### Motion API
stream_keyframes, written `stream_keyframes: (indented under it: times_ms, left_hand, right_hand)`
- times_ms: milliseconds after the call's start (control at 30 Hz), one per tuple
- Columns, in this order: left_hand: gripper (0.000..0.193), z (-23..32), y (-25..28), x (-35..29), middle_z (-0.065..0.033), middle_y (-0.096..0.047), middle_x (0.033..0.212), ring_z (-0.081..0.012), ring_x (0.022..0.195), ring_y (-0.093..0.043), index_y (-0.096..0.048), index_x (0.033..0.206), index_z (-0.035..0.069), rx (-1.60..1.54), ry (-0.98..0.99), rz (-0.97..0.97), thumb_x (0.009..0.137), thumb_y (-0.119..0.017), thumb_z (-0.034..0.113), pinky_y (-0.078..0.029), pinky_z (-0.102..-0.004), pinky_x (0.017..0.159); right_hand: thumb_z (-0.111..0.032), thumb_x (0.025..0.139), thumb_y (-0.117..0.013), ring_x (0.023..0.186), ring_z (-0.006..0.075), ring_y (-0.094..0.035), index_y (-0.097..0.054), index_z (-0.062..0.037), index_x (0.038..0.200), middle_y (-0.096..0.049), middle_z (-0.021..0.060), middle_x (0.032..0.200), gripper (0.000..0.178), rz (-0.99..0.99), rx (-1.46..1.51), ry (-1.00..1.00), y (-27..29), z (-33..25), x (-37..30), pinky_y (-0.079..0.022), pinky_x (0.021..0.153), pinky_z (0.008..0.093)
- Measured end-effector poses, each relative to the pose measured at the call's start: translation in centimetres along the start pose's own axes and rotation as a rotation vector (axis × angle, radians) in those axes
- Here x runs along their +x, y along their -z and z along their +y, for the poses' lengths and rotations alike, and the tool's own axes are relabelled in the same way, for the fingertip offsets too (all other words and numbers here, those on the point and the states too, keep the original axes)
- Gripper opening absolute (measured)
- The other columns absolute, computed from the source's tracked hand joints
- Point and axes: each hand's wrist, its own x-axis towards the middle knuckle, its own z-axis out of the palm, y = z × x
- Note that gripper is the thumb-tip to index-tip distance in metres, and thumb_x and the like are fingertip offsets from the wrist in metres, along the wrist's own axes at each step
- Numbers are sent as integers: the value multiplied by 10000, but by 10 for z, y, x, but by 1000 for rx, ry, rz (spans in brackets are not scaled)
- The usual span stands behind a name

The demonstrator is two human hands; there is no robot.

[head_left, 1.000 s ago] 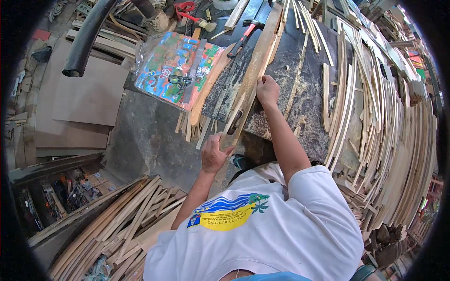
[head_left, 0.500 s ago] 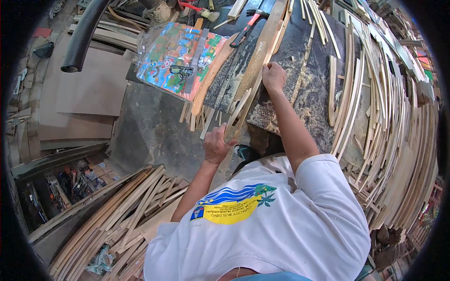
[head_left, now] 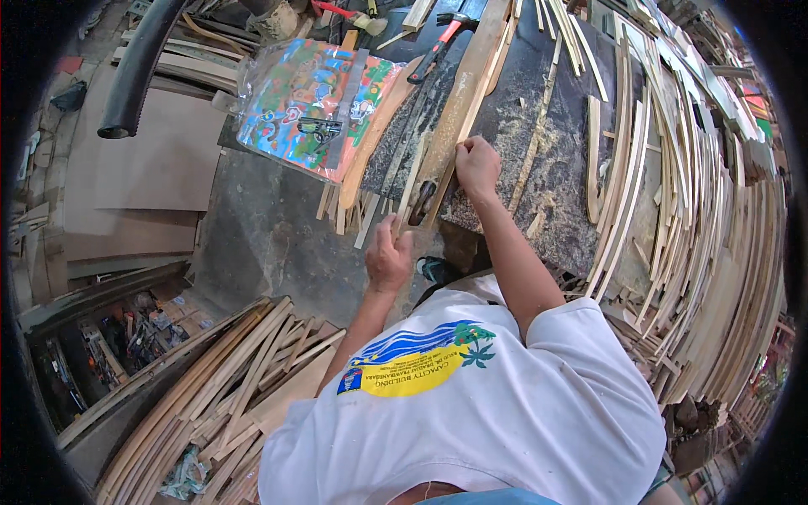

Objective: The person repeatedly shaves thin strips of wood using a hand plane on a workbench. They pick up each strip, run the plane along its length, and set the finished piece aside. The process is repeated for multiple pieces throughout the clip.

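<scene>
My left hand [head_left: 390, 257] is closed round the near end of a thin wooden strip [head_left: 411, 178], which lies along the left side of a long wooden board [head_left: 459, 101]. My right hand [head_left: 478, 168] makes a fist at the board's right edge; what its fingers hold, if anything, is hidden. Between my hands, a dark oval opening or metal piece [head_left: 422, 202] shows by the board's near end. Sawdust covers the dark bench top [head_left: 505, 160] around the board.
A hammer [head_left: 439, 49] with a red-and-black handle lies beyond my hands. To its left is a colourful plastic-wrapped package [head_left: 295, 109] with a small metal item on it. Many wooden strips [head_left: 627, 168] fill the right. More strips [head_left: 210, 404] lie at lower left, beside a tool box [head_left: 109, 337].
The strip in my left hand has shifted left and lies straighter along the board, showing the dark oval piece. My right hand has moved slightly nearer and left.
</scene>
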Motion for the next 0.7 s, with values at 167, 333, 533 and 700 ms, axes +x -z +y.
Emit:
stream_keyframes:
  times_ms: [167, 333, 533, 700]
  left_hand:
    - [455, 16, 59, -15, -260, -705, 1238, -502, 1092, -696, -534, 1470, 44, 95, -112, -142, 1032, -604, 147, -571, -561, 901]
    - [640, 48, 82, -31, -269, -701, 1160, -492, 1033, -703, -417, 1630, 105, 163, -1, -422, 1013, -586, 92, -567, -587, 892]
    - [747, 68, 71, -31, -254, -650, 959, -482, 898, -701, -343, 1695, 215, 346, -9, -533, 1001, -593, 103, -570, -600, 828]
    - [770, 95, 74, -26, -290, -688, 1057, -513, 966, -700, -311, 1707, 212, 358, 91, -575, 996, -582, 95, -558, -609, 866]
  right_hand:
    - [-274, 963, -715, 990, 440, -745, -779, -47, 1053, -776, 240, 1017, 253, 3, -32, -69, 3, -6, 20, -573, 910, 531]
    - [-323, 961, -739, 1054, 414, -743, -800, -79, 1066, -788, 206, 1072, 273, -15, -45, -98, 6, -10, 44, -568, 946, 506]
    - [-328, 955, -737, 1052, 413, -742, -800, -76, 1056, -786, 209, 1066, 278, 11, -28, -73, 3, -4, 58, -566, 944, 510]
    - [-320, 950, -731, 1038, 417, -740, -792, -71, 1040, -785, 207, 1055, 272, 18, -31, -38, 0, 2, 63, -565, 931, 513]
